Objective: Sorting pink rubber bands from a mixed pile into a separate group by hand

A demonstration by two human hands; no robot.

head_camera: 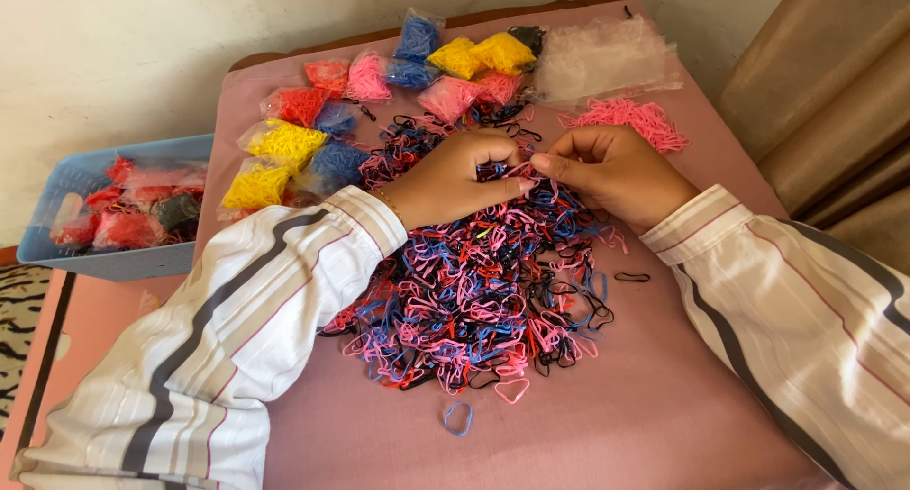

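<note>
Left hand (455, 175) rests curled on the heap of mixed elastic bands (474, 281), fingertips pinching into it; right hand (611, 171) meets it at 3 o'clock, fingers pinched, apparently on a pink band, too small to confirm. Heap lies mid-table on the pink cloth (645, 395). Sorted bagged bands (284, 141) at 10 o'clock; loose pink pile (635, 120) at 1; blue basket (114, 215) far left.

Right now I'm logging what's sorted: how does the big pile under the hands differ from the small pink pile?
The big pile mixes pink, blue, red and black bands; the small pink pile is one colour. The big pile is far larger and both hands rest on it; the small pink pile lies untouched. Both are loose bands on the pink cloth.
</note>
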